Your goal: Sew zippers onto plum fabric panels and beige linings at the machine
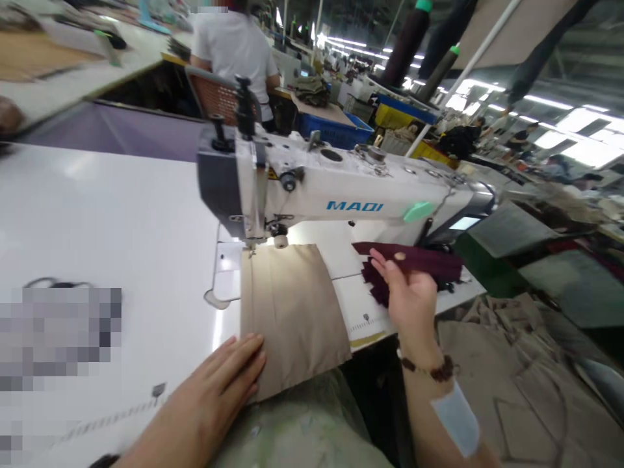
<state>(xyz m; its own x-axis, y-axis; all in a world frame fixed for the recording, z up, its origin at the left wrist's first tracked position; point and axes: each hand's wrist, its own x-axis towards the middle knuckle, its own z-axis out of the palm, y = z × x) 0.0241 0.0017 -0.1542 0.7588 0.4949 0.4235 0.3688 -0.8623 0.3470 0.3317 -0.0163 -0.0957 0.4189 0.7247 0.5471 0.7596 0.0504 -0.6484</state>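
Note:
A beige fabric panel (297, 312) with a stitched fold along its left side lies under the needle area of a white sewing machine (312, 188). My left hand (234, 370) rests flat on the panel's lower left edge, fingers stretched out. Right of the panel, a small pile of maroon cloth pieces (424, 260) lies on the machine bed. My right hand (409, 292) is at the left end of this pile, its fingers extended and apart. Whether its fingertips touch the cloth is unclear. A pale spot shows on the top maroon piece.
The white table (146, 214) spreads to the left, with a blurred-out object on it. Crumpled beige garments (517, 377) lie at the lower right. Beyond the machine are a seated person in a white shirt (234, 45) and a blue crate (336, 130).

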